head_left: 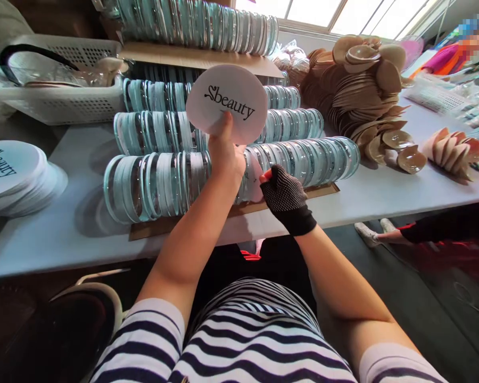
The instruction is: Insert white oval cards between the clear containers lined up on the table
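My bare left hand [226, 149] grips a white oval card [227, 98] printed "Sbeauty", thumb on its face; whether it is one card or a stack I cannot tell. My right hand [285, 197], in a black dotted fingerless glove, is closed at the front row of clear round plastic shells [163, 183] standing on edge. Its fingertips pinch the edge of another white printed card [253, 178], which sits among the shells. Brown cardboard [151, 229] lies under that row. More rows of shells [143, 133] stand behind it.
At left is a pile of the printed cards [11, 170], with a white plastic basket [80, 101] behind. Beige cup-shaped pieces [355, 90] are heaped at right, with a smaller stack [451, 151] beyond. Another person's shoe [367, 234] shows below the white tabletop [67, 239].
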A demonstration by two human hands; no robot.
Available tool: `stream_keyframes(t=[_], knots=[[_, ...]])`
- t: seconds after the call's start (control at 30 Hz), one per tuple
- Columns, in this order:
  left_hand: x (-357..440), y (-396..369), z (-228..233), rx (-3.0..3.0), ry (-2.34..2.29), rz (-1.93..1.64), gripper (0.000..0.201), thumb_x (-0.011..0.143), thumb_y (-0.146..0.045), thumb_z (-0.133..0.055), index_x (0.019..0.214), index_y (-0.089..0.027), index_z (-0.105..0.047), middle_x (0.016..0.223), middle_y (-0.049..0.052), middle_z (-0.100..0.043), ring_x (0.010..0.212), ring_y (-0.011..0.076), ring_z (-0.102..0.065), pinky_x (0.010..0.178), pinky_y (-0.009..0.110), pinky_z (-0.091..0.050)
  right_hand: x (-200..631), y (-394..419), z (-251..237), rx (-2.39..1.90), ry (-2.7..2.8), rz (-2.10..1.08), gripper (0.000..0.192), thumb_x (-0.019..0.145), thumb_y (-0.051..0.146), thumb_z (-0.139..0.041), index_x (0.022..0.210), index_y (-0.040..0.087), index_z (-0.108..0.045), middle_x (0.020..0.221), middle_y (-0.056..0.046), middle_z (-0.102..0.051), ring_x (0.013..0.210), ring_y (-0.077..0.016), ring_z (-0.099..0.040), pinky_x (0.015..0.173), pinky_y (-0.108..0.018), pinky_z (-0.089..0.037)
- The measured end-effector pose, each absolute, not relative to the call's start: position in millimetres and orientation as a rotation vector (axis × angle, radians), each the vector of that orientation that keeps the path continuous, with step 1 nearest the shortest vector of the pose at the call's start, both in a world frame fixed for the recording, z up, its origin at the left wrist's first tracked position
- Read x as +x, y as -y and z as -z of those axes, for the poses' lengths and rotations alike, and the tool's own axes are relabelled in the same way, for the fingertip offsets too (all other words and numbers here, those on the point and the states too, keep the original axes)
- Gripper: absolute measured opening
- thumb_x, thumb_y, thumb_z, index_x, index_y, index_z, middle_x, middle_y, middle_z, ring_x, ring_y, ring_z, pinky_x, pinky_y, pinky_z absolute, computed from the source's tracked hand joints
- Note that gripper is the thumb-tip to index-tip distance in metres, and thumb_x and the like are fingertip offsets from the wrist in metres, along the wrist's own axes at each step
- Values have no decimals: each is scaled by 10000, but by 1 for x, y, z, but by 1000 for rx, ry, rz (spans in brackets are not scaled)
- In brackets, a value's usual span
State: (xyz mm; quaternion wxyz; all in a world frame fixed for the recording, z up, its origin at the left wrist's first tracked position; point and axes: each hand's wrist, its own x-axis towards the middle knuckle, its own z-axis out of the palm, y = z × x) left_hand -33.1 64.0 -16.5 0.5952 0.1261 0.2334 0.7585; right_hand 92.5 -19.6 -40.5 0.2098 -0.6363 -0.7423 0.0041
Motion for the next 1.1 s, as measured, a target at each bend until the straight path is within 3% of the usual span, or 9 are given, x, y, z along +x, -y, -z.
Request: stream_keyframes(t=[0.3, 0.4, 0.5, 0.63, 0.7, 0.77, 0.87, 0.97, 1.1], knots=[[-32, -61, 18, 307, -458, -1758, 496, 906, -302, -643, 1377, -376, -507, 1472, -12, -532, 1391, 272, -466, 1163, 560, -342, 85, 22, 51, -1898, 2271, 39, 313, 961, 305, -383, 998, 185, -669, 849, -104, -732, 714, -210, -657, 595, -286, -329], [-29, -60, 19, 303, -434, -1778, 501, 907, -278, -637, 1384, -349, -500, 1464, 2, -539, 1380, 267, -484, 1125, 529, -405, 91, 22, 48, -1761, 2121, -644, 314, 897, 283, -440, 1129, 171, -619, 830, -87, -727, 603, -172, -622, 557, -270, -380], [-28, -57, 17, 294, -450, -1796, 469, 906, -268, -638, 1359, -316, -529, 1459, 16, -544, 1378, 270, -488, 1101, 496, -441, 93, 19, 47, -1340, 1680, -1474, 485, 874, 370, -454, 1325, 191, -474, 826, -30, -710, 459, -125, -535, 460, -250, -386], [-28, -53, 15, 314, -449, -1819, 376, 900, -249, -647, 1269, -303, -598, 1433, 17, -572, 1366, 262, -504, 1108, 483, -442, 97, 17, 42, -1187, 1537, -1683, 381, 866, 463, -536, 1123, 183, -554, 604, 41, -599, 410, -108, -478, 404, -225, -365], [-28, -52, 15, 325, -440, -1823, 320, 903, -227, -638, 1217, -285, -625, 1416, 23, -587, 1356, 259, -516, 1112, 490, -442, 105, 10, 33, -1369, 1758, -1515, 314, 844, 465, -601, 920, 160, -600, 515, 36, -549, 404, -109, -478, 395, -219, -361], [-25, -53, 14, 348, -451, -1831, 267, 904, -203, -626, 1166, -247, -652, 1385, 36, -611, 1349, 257, -524, 1122, 485, -436, 114, -3, 17, -1495, 1868, -1048, 332, 890, 470, -547, 853, 148, -620, 568, -15, -605, 445, -110, -521, 436, -224, -412], [-19, -54, 13, 398, -488, -1879, 180, 876, -175, -657, 1053, -189, -685, 1287, 58, -670, 1323, 246, -552, 1136, 440, -433, 120, -31, -9, -1394, 1797, -242, 403, 980, 407, -377, 1122, 125, -628, 1031, -162, -715, 844, -158, -686, 756, -305, -549], [-16, -52, 11, 374, -524, -1932, 141, 849, -147, -682, 984, -188, -684, 1211, 44, -707, 1284, 234, -587, 1116, 413, -463, 106, -43, -18, -1312, 1944, 198, 548, 934, 361, -456, 1415, 96, -456, 1472, -230, -477, 1356, -260, -479, 1093, -456, -415], [-21, -45, 12, 357, -544, -1925, 133, 859, -171, -672, 988, -200, -689, 1170, 42, -722, 1229, 246, -627, 1091, 438, -487, 74, -21, -2, -1230, 2020, 486, 635, 899, 348, -506, 1494, 172, -372, 1583, -166, -338, 1496, -324, -250, 1178, -579, -275]])
